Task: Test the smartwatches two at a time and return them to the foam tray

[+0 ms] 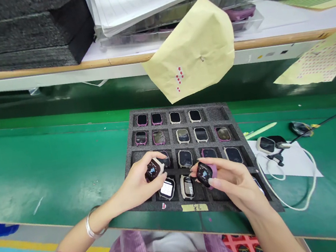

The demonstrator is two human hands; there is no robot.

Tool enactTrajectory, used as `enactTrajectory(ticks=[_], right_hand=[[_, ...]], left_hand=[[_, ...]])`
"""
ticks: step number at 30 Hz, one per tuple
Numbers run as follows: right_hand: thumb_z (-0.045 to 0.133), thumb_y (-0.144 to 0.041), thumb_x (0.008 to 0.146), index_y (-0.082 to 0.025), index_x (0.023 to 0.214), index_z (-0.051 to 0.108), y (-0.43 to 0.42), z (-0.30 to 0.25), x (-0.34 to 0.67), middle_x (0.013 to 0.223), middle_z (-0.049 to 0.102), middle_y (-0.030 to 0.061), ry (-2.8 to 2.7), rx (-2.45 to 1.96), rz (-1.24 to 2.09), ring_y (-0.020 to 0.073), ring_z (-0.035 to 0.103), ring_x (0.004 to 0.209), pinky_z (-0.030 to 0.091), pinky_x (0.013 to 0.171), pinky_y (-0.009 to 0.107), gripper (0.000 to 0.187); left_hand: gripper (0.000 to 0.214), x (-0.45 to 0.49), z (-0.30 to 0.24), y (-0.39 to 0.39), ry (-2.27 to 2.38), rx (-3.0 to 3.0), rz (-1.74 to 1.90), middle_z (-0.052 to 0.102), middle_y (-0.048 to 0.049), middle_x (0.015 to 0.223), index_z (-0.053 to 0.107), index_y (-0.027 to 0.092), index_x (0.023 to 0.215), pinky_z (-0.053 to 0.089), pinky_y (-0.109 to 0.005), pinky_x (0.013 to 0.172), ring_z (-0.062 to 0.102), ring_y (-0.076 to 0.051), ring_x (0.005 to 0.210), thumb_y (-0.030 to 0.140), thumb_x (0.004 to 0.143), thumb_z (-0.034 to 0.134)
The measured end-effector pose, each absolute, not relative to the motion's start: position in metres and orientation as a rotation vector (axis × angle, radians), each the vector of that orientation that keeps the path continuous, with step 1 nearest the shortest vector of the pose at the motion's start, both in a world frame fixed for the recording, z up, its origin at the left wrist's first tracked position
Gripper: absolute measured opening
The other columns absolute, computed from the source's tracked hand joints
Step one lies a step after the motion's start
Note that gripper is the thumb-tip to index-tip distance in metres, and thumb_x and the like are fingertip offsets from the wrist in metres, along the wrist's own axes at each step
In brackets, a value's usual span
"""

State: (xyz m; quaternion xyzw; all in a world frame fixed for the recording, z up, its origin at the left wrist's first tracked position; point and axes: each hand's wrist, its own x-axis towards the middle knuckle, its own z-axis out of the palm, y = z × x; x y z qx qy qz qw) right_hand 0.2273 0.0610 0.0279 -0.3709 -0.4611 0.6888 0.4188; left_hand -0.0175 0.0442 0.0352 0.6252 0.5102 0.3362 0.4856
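My left hand (pixel 142 176) is closed around a pale-rimmed smartwatch (pixel 153 170) with a lit watch face, held just above the tray's left side. Between the thumb and fingers of my right hand (pixel 230 175) is a purple smartwatch (pixel 205 174), its dark screen lit too. Both are strapless. Below them lies a dark grey foam tray (pixel 166 117) with rows of square pockets, many holding purple or pale watch bodies. Near my left thumb, one pale watch (pixel 167 188) shows a bright white screen. Another pale watch (pixel 187 187) with a lit screen sits beside it.
Right of the tray, a pale watch (pixel 266 144) lies by a white cable (pixel 313 180) on white paper. A green pen (pixel 261 130) is behind it. Yellow sticker sheets (pixel 195 54) hang from the shelf edge. Black foam blocks (pixel 15 35) are stacked upper left.
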Motion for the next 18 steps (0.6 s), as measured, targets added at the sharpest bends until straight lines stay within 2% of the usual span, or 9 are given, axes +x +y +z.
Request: enactTrajectory(ticks=[12, 18], right_hand=[[0.083, -0.028, 0.074, -0.026, 0.108, 0.074, 0.0608, 0.0266, 0.2286, 0.098, 0.076, 0.0072, -1.153, -0.939, 1.718, 0.0229, 0.071, 0.091, 0.056, 0.083, 0.03, 0.035], [0.081, -0.026, 0.075, -0.025, 0.109, 0.074, 0.0605, 0.0253, 0.2295, 0.099, 0.076, 0.0078, -1.145, -0.948, 1.709, 0.0249, 0.071, 0.091, 0.056, 0.085, 0.035, 0.035]], left_hand=[[0.029, -0.0191, 0.033, 0.0439, 1.274, 1.546, 0.83, 0.053, 0.0026, 0.084, 0.051, 0.021, 0.114, 0.038, -0.021, 0.065, 0.048, -0.012, 0.072, 0.016, 0.085, 0.057], [0.027, -0.019, 0.0327, 0.0446, 1.296, 1.511, 0.862, 0.05, 0.0033, 0.078, 0.052, 0.021, 0.111, 0.037, -0.021, 0.061, 0.046, -0.012, 0.068, 0.017, 0.085, 0.057]])
